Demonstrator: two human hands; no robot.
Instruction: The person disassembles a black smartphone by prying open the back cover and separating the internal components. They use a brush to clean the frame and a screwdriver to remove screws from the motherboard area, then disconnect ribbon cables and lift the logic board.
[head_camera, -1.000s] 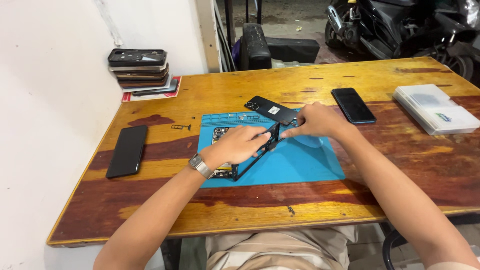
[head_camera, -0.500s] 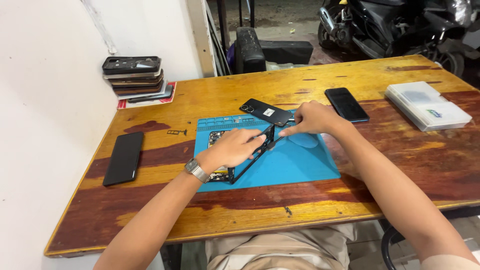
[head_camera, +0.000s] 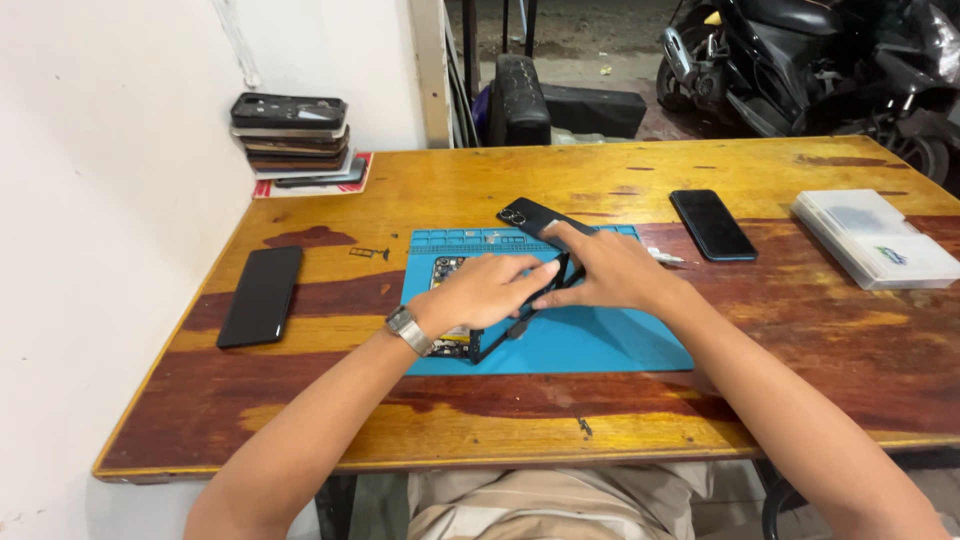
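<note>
Drawn closer together since a second ago: left hand (head_camera: 487, 293) and right hand (head_camera: 607, 270), fingers clamped on opened phone (head_camera: 520, 315) lying diagonally across blue mat (head_camera: 600, 345) on tabletop (head_camera: 800, 330), right hand nearer its far end.

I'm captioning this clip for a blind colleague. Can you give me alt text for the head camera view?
Both hands, left hand and right hand, press on an opened black phone lying on a blue work mat on a wooden table. Two more dark phones lie either side, with a stack of phone cases far left and a white box at right.
</note>
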